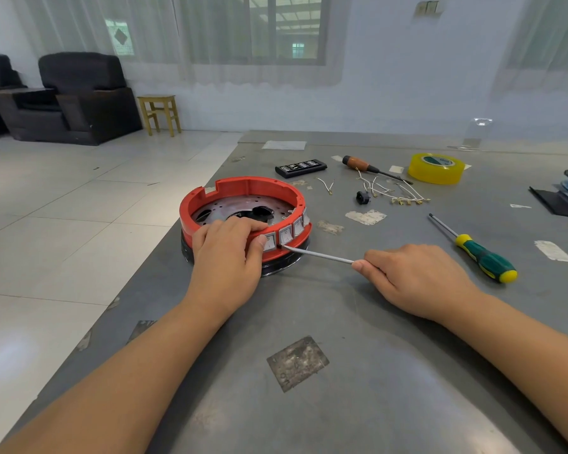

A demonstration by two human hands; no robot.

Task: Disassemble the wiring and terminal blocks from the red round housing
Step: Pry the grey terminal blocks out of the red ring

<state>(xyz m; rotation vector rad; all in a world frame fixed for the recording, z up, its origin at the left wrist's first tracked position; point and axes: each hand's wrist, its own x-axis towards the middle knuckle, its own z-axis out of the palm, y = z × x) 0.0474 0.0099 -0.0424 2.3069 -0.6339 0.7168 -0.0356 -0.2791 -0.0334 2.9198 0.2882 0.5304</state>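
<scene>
I see L hand (225, 253) gripping near rim of red round housing (243, 191), fingers curled over the edge, thumb by the rocker switches (286, 234). R hand (417, 280) pinches a thin metal shaft (318, 255), tip at switch edge. Loose wires (391, 191) lie beyond R hand; green-yellow screwdriver (482, 257) just right of it.

Bright, even daylight from curtained window (286, 27) at far wall. Soft glare on table (358, 404), near side, and floor (10, 355), left. Shadows faint. Wide-angle bending at edges; focus sharp throughout.
</scene>
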